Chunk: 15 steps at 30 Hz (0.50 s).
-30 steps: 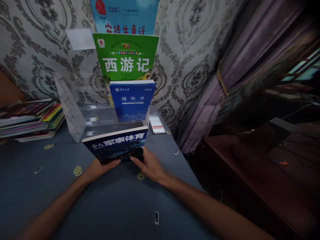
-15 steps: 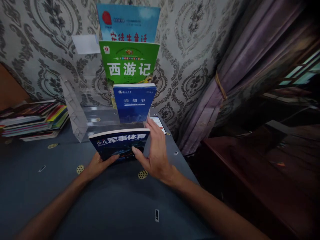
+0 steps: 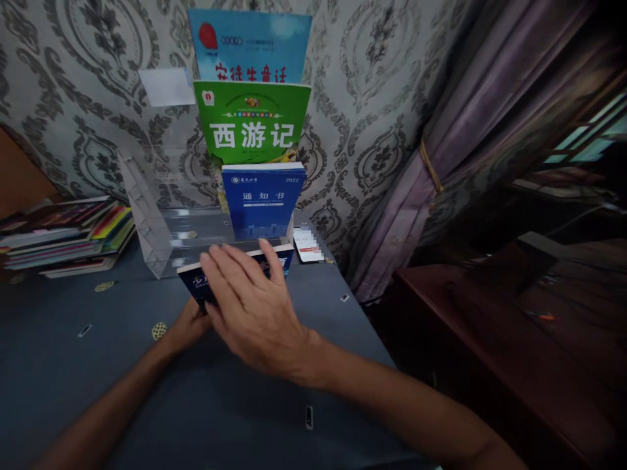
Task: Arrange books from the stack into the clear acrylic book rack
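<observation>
A dark blue magazine-like book (image 3: 194,284) stands tilted against the front of a clear acrylic display rack (image 3: 155,219). My left hand (image 3: 186,325) grips its lower left corner. My right hand (image 3: 249,307) spreads open across the book's front, hiding most of the cover. Behind it in the rack stand a blue book (image 3: 262,202), a green book (image 3: 252,124) and a pale blue book (image 3: 249,46), each higher than the last.
The rack stands on a blue-grey table (image 3: 313,313) with small stickers on it. A pile of books (image 3: 63,238) lies at the left, and a pixelated card or phone (image 3: 307,245) lies right of the rack. Purple curtains (image 3: 392,163) and a dark wooden surface (image 3: 490,326) lie to the right.
My right hand has swung left from the book's right edge and now covers its front. The book has shifted toward the rack, and the left hand stays on its lower corner.
</observation>
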Motion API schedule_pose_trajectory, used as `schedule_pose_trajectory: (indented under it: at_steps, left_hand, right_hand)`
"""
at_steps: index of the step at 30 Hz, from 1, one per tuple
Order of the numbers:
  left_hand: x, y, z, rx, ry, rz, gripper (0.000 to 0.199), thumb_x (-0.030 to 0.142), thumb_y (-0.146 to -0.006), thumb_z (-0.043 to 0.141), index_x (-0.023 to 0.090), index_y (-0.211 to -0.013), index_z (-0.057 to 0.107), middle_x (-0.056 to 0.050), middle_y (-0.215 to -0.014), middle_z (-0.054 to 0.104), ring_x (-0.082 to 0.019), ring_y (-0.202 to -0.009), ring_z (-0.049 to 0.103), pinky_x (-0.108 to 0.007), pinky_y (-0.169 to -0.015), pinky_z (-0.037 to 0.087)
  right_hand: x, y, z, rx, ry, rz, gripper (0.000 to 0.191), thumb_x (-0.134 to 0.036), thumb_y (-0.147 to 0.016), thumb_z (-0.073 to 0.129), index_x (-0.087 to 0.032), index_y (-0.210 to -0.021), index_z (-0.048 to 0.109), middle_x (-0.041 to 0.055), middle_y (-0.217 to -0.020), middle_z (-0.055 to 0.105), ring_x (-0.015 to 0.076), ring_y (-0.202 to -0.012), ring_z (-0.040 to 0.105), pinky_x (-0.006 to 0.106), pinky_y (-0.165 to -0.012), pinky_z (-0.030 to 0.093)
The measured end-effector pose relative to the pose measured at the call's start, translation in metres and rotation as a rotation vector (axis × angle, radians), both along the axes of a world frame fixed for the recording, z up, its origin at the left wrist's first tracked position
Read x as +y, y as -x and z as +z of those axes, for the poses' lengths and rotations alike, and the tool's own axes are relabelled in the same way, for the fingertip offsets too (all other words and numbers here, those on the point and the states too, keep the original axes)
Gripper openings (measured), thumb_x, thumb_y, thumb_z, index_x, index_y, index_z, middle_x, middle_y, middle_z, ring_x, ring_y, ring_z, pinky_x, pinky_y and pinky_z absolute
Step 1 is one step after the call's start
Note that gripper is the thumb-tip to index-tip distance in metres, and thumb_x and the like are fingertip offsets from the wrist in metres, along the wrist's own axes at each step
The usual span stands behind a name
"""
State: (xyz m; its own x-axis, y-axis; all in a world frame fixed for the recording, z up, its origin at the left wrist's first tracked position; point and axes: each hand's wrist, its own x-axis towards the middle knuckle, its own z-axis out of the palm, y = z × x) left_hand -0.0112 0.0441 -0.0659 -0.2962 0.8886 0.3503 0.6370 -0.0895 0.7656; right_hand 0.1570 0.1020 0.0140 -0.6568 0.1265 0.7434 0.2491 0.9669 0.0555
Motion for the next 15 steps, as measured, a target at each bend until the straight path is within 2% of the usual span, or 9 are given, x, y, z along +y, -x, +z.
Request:
schedule_pose_trajectory:
  at_steps: [3,5,8,11,13,15]
  left_hand:
    - [0.006,0.002,0.005,-0.221,0.075,-0.144,0.069,0.064,-0.080,0.061,0.016,-0.130,0.062,-0.011,-0.117,0.074,-0.034,-0.121,0.064,-0.045,-0.105,0.052]
    - [0.007,-0.001,0.009,-0.309,0.111,-0.184,0.067,0.064,-0.079,0.064,0.018,-0.128,0.064,-0.010,-0.114,0.075,-0.033,-0.121,0.064,-0.047,-0.111,0.047]
    - [0.006,-0.006,0.012,-0.347,0.128,-0.147,0.071,0.068,-0.075,0.068,0.018,-0.126,0.065,-0.012,-0.115,0.075,-0.033,-0.120,0.065,-0.051,-0.110,0.047]
    - [0.006,-0.008,0.013,-0.371,0.131,-0.077,0.075,0.069,-0.072,0.070,0.018,-0.126,0.064,-0.013,-0.117,0.074,-0.034,-0.118,0.066,-0.053,-0.107,0.050]
    - [0.006,-0.008,0.013,-0.373,0.130,-0.063,0.073,0.066,-0.072,0.071,0.018,-0.127,0.064,-0.014,-0.118,0.074,-0.034,-0.118,0.065,-0.053,-0.107,0.049]
    - [0.007,-0.007,0.013,-0.364,0.123,-0.068,0.071,0.063,-0.073,0.071,0.018,-0.127,0.064,-0.014,-0.118,0.074,-0.035,-0.120,0.065,-0.053,-0.108,0.048]
  right_hand:
    - [0.010,-0.014,-0.002,0.001,0.130,-0.027,0.052,-0.019,-0.100,0.043,-0.015,-0.152,0.041,0.0130,-0.149,0.053,0.0294,-0.142,0.043,0.060,-0.125,0.014]
    - [0.017,-0.022,-0.006,0.023,0.231,-0.041,0.062,-0.020,-0.098,0.047,-0.022,-0.158,0.031,0.0112,-0.153,0.048,0.0332,-0.145,0.039,0.064,-0.124,0.013]
    - [0.025,-0.031,-0.018,0.100,0.286,-0.069,0.077,-0.018,-0.096,0.051,-0.025,-0.163,0.012,0.0118,-0.161,0.035,0.0374,-0.150,0.028,0.067,-0.122,0.019]
    - [0.029,-0.034,-0.034,0.154,0.287,-0.088,0.086,-0.017,-0.097,0.050,-0.024,-0.162,-0.006,0.0143,-0.167,0.017,0.0382,-0.153,0.018,0.065,-0.119,0.031]
    - [0.029,-0.034,-0.047,0.150,0.329,-0.083,0.087,-0.019,-0.099,0.047,-0.023,-0.161,-0.014,0.0163,-0.167,0.010,0.0369,-0.153,0.018,0.061,-0.117,0.038]
    - [0.029,-0.033,-0.061,0.125,0.401,-0.064,0.087,-0.022,-0.101,0.046,-0.022,-0.160,-0.017,0.0180,-0.167,0.010,0.0351,-0.153,0.020,0.059,-0.116,0.041]
